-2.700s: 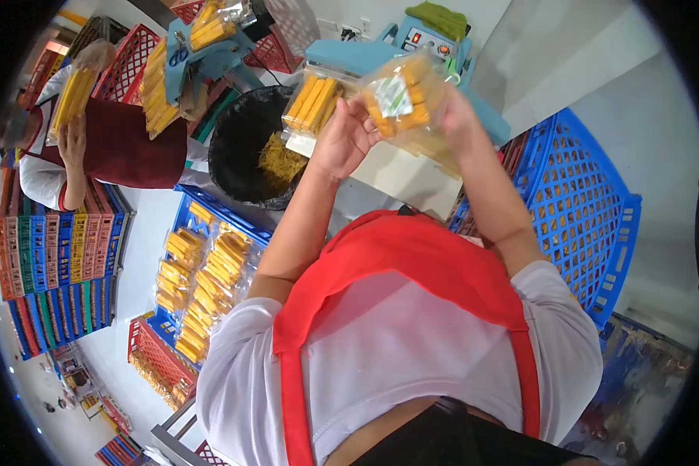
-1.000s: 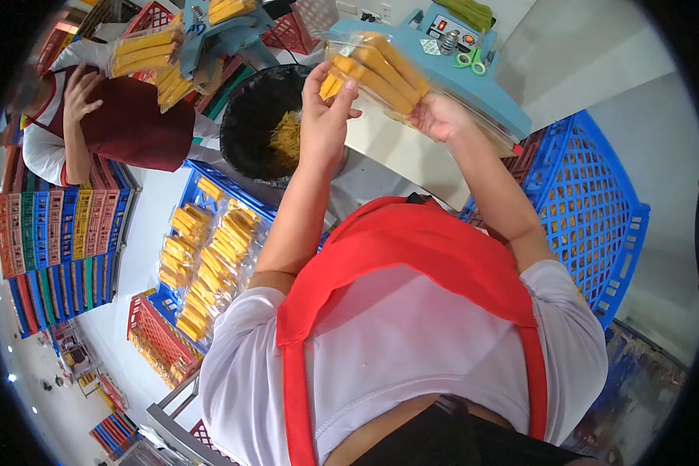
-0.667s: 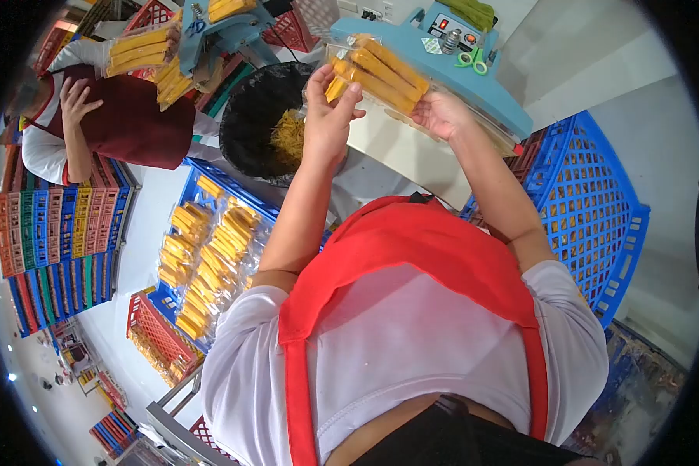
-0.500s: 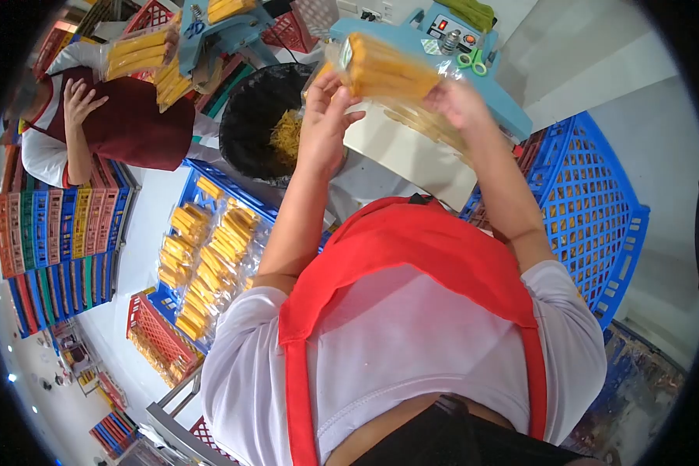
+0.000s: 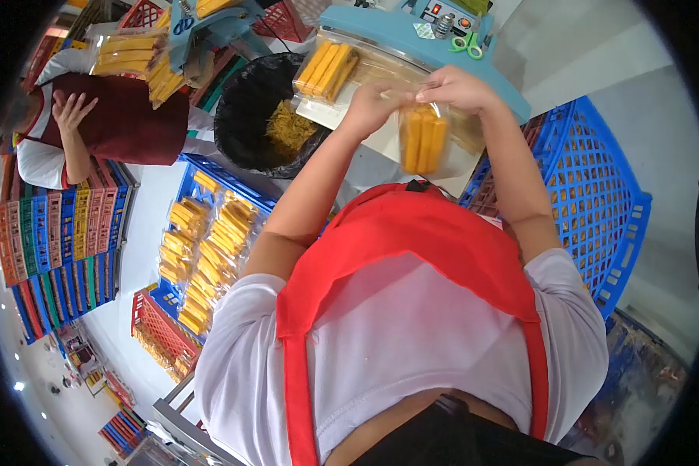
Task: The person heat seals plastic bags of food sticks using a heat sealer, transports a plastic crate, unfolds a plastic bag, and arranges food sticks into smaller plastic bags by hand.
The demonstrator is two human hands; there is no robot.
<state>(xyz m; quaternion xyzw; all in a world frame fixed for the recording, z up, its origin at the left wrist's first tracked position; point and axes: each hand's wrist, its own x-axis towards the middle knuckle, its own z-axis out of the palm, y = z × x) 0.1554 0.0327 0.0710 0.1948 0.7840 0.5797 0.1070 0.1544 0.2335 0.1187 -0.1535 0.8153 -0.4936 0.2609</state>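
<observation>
A clear plastic bag of yellow sticks [image 5: 423, 141] hangs with its filled end toward my body, over the cream work surface [image 5: 460, 163]. My left hand [image 5: 371, 109] pinches one side of the bag's top edge. On the other side of that edge my right hand [image 5: 460, 90] has its fingers closed too, close to the left fingertips. Beyond my left hand, a second bag of yellow sticks [image 5: 326, 70] lies by the light-blue machine [image 5: 380, 33]. Green-handled scissors [image 5: 467, 45] rest on the machine, beside a metal spring and lit switches.
A black-lined bin [image 5: 241, 116] with yellow scraps stands left of the work surface. Below it, a blue crate [image 5: 185, 182] holds several filled bags. Another blue crate [image 5: 598, 210] rises at right. A co-worker in a maroon apron [image 5: 144, 124] is at left, beside another machine.
The bag in my hands has come down toward my body and now hangs from its top edge. The other bag shows plainly by the machine. My hands are closer together.
</observation>
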